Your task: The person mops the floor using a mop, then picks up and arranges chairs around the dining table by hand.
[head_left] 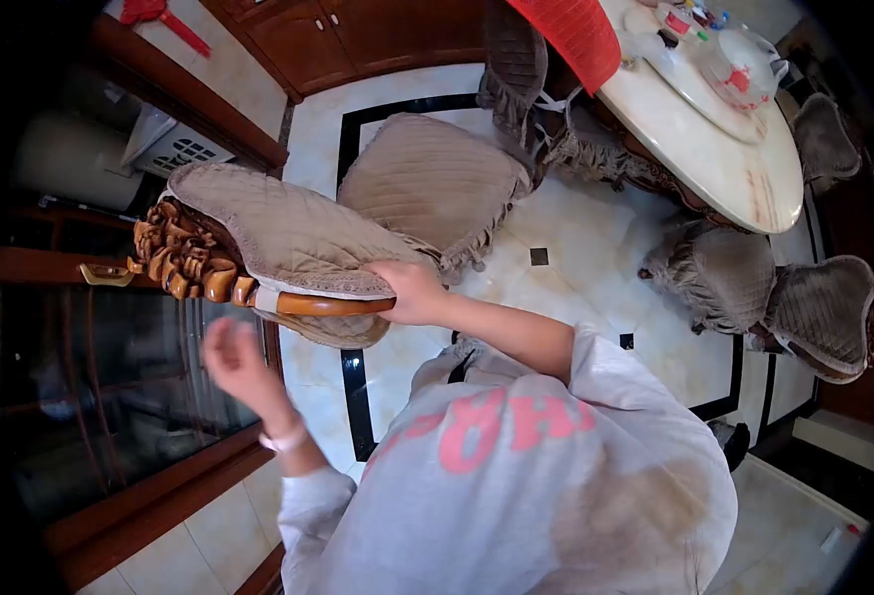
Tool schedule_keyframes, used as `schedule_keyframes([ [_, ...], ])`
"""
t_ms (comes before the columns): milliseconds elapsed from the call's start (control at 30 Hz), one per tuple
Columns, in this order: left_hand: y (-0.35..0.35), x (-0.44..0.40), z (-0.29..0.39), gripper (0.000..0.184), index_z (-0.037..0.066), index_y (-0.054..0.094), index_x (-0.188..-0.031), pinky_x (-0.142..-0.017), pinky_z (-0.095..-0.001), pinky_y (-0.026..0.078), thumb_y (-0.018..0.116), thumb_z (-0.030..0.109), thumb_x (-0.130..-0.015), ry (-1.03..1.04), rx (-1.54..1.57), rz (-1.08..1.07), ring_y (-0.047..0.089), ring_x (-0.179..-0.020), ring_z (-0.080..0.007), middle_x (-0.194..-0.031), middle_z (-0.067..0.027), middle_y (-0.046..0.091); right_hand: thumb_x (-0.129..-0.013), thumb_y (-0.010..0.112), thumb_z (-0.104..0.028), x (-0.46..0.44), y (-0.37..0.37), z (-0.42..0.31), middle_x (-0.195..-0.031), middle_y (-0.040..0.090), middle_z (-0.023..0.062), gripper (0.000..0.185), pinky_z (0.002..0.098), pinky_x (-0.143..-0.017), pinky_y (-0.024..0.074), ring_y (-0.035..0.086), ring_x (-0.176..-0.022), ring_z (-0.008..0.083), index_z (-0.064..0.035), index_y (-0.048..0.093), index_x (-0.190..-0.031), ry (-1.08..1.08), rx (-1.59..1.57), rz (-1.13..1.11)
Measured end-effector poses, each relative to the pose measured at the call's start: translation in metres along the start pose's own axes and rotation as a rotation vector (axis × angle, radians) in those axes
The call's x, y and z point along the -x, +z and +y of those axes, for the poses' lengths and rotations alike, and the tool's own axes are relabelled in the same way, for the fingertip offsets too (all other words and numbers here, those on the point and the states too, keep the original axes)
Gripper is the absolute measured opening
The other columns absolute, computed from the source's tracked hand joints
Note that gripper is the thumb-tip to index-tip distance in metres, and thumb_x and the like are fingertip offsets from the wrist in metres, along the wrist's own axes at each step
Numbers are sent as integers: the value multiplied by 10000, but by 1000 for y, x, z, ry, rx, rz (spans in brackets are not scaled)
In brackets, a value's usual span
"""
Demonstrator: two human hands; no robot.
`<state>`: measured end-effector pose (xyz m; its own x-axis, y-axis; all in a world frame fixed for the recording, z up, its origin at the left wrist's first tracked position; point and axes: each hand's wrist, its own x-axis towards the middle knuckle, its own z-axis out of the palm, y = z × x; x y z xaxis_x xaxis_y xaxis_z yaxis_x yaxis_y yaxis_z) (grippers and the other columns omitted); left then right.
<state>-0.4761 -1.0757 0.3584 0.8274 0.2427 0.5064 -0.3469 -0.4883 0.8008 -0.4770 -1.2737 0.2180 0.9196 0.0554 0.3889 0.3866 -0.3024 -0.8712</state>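
Observation:
A wooden chair has a quilted beige-brown back cover [288, 233] and a carved brown top rail [184, 260]. My right hand [412, 293] is closed round the curved side of its backrest, fingers over the cover and thumb side near the wood. A white strap crosses the frame near the carving. The matching quilted seat cover [432, 174] with a ruffled edge lies beyond. Below the carved rail, my left hand [243, 367] is in the air, slightly blurred, its fingers loosely bent and apart, holding nothing. A pale band circles that wrist.
Glass-paned wooden doors [110, 377] with a brass handle stand close on the left. A round marble table [744, 188] with a red cloth [576, 40] and a clear lidded dish [739, 74] is at the upper right. More covered chairs [818, 312] surround it. Wooden cabinets [377, 35] line the back.

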Motion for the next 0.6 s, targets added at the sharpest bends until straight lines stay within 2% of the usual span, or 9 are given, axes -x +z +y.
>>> schedule_keyframes([
  [33, -4, -24, -5, 288, 24, 534, -1070, -819, -258, 405, 641, 85, -809, 13, -61, 160, 487, -966, -132, -1091, -54, 525, -596, 706, -121, 2, -1, 1, -1019, 602, 154, 530, 387, -810, 470, 578, -940, 325, -37, 537, -1091, -34, 25, 44],
  [67, -9, -55, -18, 439, 16, 462, -1162, -834, -270, 401, 671, 144, -798, 53, -120, 189, 469, -1004, -161, -1161, -78, 473, -603, 712, -134, 4, -1, 1, -977, 621, 158, 477, 378, -761, 492, 606, -874, 325, -32, 569, -1047, -65, 50, 91],
  [100, -3, -82, -13, 584, 6, 368, -1255, -884, -298, 393, 677, 198, -798, -46, 60, 163, 464, -1044, -199, -1210, -108, 432, -603, 712, -134, 4, 3, 3, -977, 621, 158, 477, 378, -761, 492, 606, -874, 325, -32, 569, -1047, -62, 56, 92],
  [133, -7, -109, -21, 671, -3, 294, -1313, -936, -326, 378, 658, 256, -811, -82, 159, 31, 444, -1115, -223, -1260, -133, 399, -600, 708, -124, 6, 8, 3, -968, 621, 162, 469, 384, -755, 490, 605, -870, 329, -31, 573, -1039, -32, 43, 114],
  [200, 0, -146, -19, 590, 51, 308, -1335, -956, -345, 379, 566, 302, -868, -124, 363, -149, 472, -1126, -232, -1261, -127, 423, -596, 705, -113, 10, 7, 1, -959, 621, 166, 461, 390, -750, 488, 604, -866, 333, -29, 578, -1032, 7, 35, 146],
  [300, 11, -163, -5, 485, 71, 374, -1311, -975, -353, 370, 518, 261, -888, -107, 478, -178, 476, -1138, -235, -1264, -105, 448, -573, 684, -82, 14, -7, -13, -945, 612, 156, 446, 421, -758, 468, 583, -893, 341, -36, 562, -1000, 113, 11, 107],
  [333, 10, -164, -10, 482, 83, 336, -1344, -980, -389, 375, 471, 219, -902, -59, 491, -253, 452, -1171, -266, -1281, -112, 437, -571, 681, -73, 15, -10, -15, -931, 610, 157, 442, 424, -747, 465, 581, -885, 343, -38, 562, -994, 95, 36, 115],
  [467, 5, -157, 13, 526, 131, 292, -1374, -1004, -432, 346, 441, 121, -870, -210, 673, -351, 408, -1207, -301, -1343, -136, 372, -568, 672, -47, 22, -39, -27, -893, 604, 156, 432, 426, -731, 460, 576, -864, 349, -36, 559, -985, 86, 59, 181],
  [600, 14, -123, 52, 610, 134, 249, -1393, -995, -409, 361, 440, 95, -815, -215, 615, -338, 432, -1176, -293, -1332, -127, 367, -566, 668, -36, 45, -78, -40, -903, 606, 160, 437, 429, -731, 459, 573, -869, 358, -25, 558, -989, 107, 14, 146],
])
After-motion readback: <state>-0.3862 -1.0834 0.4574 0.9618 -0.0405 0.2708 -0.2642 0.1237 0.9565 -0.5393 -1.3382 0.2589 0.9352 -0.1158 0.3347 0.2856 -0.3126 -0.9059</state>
